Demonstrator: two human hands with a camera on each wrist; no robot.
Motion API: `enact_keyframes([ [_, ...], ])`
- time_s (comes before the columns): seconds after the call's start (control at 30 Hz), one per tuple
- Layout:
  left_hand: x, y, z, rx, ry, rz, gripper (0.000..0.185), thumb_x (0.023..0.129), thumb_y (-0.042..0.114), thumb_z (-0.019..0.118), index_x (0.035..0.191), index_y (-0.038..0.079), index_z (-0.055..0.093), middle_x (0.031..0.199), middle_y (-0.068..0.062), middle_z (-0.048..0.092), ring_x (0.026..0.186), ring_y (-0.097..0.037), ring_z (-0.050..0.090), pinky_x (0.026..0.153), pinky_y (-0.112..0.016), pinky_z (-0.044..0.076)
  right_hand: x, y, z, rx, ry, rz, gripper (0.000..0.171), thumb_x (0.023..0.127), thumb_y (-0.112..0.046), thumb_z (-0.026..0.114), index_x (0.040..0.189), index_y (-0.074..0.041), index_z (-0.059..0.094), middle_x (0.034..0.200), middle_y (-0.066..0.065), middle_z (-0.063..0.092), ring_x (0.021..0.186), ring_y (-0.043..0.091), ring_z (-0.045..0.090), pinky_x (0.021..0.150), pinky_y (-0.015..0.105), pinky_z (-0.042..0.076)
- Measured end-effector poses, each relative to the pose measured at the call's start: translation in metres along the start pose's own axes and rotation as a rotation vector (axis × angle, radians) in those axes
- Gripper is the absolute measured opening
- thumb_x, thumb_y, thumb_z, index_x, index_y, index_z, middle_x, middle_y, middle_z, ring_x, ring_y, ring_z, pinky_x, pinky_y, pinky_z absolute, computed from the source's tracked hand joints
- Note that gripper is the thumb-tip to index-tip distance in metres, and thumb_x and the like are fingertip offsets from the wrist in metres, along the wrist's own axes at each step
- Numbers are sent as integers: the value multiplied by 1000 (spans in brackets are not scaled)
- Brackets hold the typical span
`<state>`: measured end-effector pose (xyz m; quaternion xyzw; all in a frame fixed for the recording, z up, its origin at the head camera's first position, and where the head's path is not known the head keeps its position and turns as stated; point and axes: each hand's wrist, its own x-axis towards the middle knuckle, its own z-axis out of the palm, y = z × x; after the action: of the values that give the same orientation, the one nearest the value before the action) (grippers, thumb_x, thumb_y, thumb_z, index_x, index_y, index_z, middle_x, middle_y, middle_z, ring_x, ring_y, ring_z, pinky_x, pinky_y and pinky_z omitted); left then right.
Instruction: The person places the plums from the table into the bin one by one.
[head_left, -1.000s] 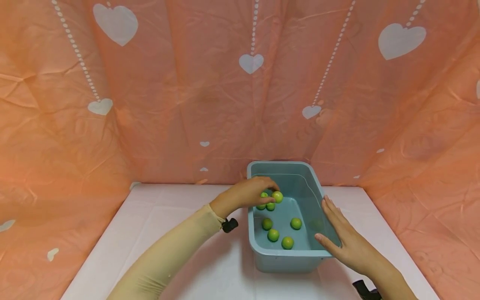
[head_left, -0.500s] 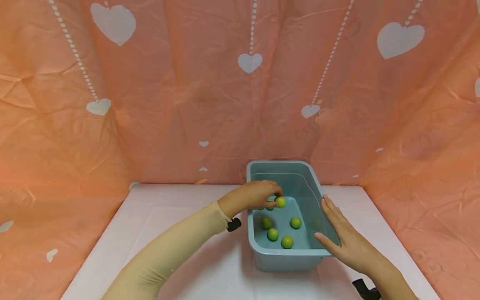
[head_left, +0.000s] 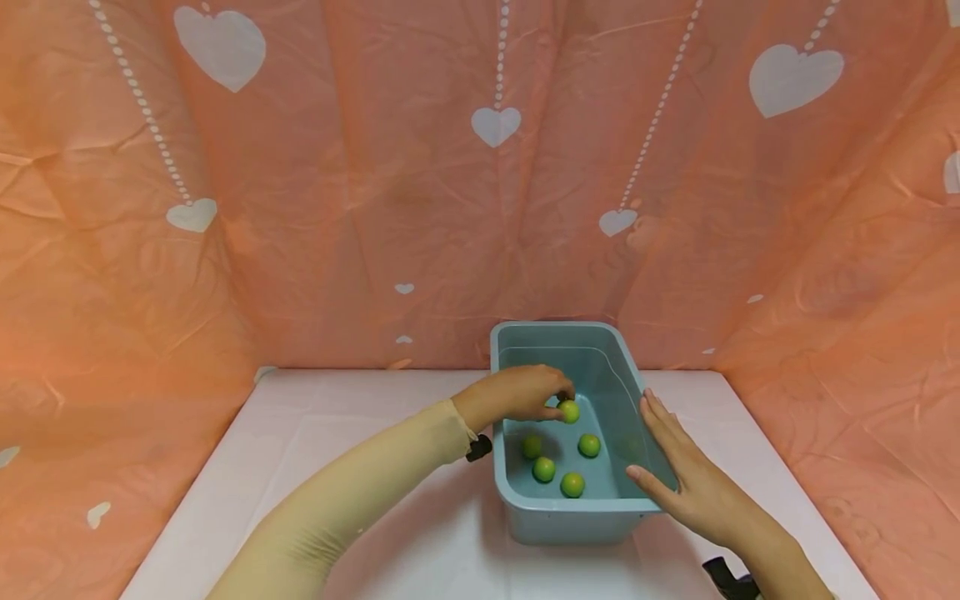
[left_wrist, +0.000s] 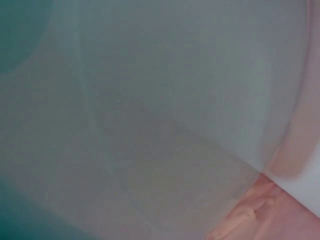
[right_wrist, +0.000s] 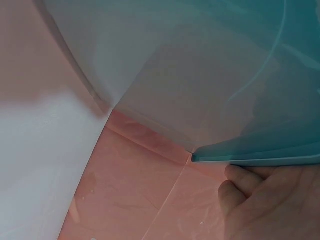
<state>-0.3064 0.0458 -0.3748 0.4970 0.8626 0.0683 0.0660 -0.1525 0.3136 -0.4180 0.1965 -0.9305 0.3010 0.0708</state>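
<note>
A light blue plastic tub (head_left: 573, 523) stands on the white table and holds several small green fruits. My left hand (head_left: 525, 392) reaches over the tub's left rim and pinches one green fruit (head_left: 569, 410) with its fingertips. Three more green fruits (head_left: 572, 483) lie on the tub floor nearer to me. My right hand (head_left: 678, 471) lies flat with straight fingers against the tub's right wall; the right wrist view shows its fingers (right_wrist: 250, 192) under the tub rim (right_wrist: 255, 157). The left wrist view shows only the blurred tub wall (left_wrist: 150, 100).
The white table (head_left: 360, 417) is backed and flanked by an orange cloth (head_left: 375, 183) with white hearts. The tub sits right of the table's middle, close to the back cloth.
My left hand has moved rightward and deeper into the tub with the green fruit. The other fruits it covered before are out of sight. My right hand stays on the tub wall.
</note>
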Motion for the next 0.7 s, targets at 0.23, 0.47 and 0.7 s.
enact_keyframes([
  [0.23,6,-3,5,-6,-15,-16,30,104,25,75,129,9,74,123,-1,75,116,-14,69,101,-23,52,0,1,0,-11,7,0,93,103,-37,73,174,-15,16,180,9,9,164,45,9,130,58,14],
  [0.47,13,-6,14,20,-28,-4,29,105,27,74,127,10,74,121,1,75,115,-14,69,100,-23,52,-1,0,1,-19,15,-9,93,103,-36,73,173,-15,17,180,10,10,163,46,11,131,42,9],
  [0.7,17,-2,18,23,-52,-31,28,104,25,75,128,12,75,121,2,75,116,-13,70,98,-21,53,0,-1,0,-1,6,-6,93,103,-35,73,174,-15,16,180,12,10,163,49,10,124,72,17],
])
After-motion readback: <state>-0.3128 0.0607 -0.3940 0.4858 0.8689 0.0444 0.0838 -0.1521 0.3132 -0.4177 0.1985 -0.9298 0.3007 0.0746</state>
